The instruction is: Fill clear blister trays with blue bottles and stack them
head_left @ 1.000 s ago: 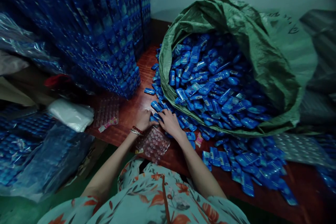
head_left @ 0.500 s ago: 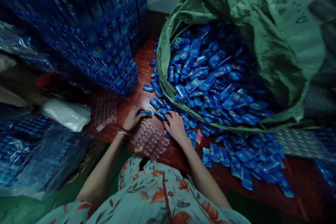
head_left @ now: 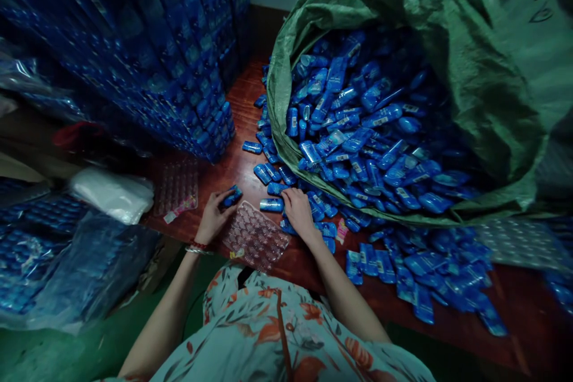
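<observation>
left hand (head_left: 215, 215): narrow grip, thumb and fingers closed about one small blue pack (head_left: 231, 196), just above the near part of the desk (head_left: 244, 170). pack sits tilted at the fingertips, off to the left of a clear tray (head_left: 257, 236); probably pinched this way so most of its face is free of the palm.

right hand (head_left: 296, 212): bent fingers at the right ends of two loose packs (head_left: 271, 205) lying one behind the other beyond the tray. cannot tell whether the grip closes on either or merely rests against them.

tray: flat, rows of moulded hollows, no packs seen in it, close to the body and between the forearms. likely set there because both hands meet over it easily. a second clear tray (head_left: 176, 182) lies further left, a pink label (head_left: 180, 209) at its near edge.

green sack (head_left: 280, 83): on its side, mouth gaping toward the wearer, crammed with more blue packs; presumably laid so to keep the supply within reach of the right hand. spill (head_left: 443, 274) heaped in front of its mouth, to the right.

far left: tall stack (head_left: 192, 83) of blue packs in tight columns, seemingly kept upright and aside to save desk space.
</observation>
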### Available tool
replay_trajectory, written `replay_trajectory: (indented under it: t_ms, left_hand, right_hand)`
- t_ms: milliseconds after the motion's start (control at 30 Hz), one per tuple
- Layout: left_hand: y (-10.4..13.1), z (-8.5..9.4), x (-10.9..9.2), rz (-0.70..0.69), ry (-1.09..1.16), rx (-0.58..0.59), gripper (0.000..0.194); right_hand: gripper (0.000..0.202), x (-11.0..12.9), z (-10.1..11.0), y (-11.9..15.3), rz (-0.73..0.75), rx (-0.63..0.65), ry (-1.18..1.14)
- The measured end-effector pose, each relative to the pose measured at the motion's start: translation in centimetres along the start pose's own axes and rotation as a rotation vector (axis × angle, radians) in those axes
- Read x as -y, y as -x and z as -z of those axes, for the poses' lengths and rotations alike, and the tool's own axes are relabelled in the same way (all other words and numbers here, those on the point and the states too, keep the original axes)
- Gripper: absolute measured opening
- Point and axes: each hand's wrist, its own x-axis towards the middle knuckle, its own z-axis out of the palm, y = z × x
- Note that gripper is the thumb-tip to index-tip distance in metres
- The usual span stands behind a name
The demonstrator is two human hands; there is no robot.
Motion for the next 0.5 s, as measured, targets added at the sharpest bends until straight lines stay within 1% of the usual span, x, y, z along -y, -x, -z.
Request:
replay_trajectory:
  t_ms: [133,200,267,367,400,433,500]
  left_hand:
    - [0.9,0.2,0.8,-0.118,-0.218,-0.097,0.036]
    - [0.9,0.7,0.8,-0.159,-0.268,-0.086,0.037]
    - [0.9,1.3,0.3,-0.184,-0.274,-0.065,0.035]
    - [1.0,1.9,-1.4,-0.237,-0.239,-0.083,0.03]
    - [1.2,2.0,-2.1,-0.259,-0.223,-0.066,0.029]
    - [1.4,2.1,-2.7,-0.279,-0.205,-0.023,0.027]
    - [1.9,1.8,-3.9,-0.304,-0.165,0.115,0.025]
  right_hand:
    - [0.027,0.1,0.7,0.9,0.119,-0.011,-0.113]
    - [0.026,0.4,1.2,1.5,0.176,0.04,-0.093]
    - [0.029,0.6,1.6,1.9,0.212,0.119,-0.019]
    - [0.036,0.7,1.5,2.0,0.252,0.195,0.094]
    - [0.037,0.6,1.3,1.9,0.263,0.197,0.12]
    - [0.038,0.5,1.0,1.8,0.272,0.191,0.139]
    - [0.037,0.3,0.7,1.5,0.289,0.161,0.145]
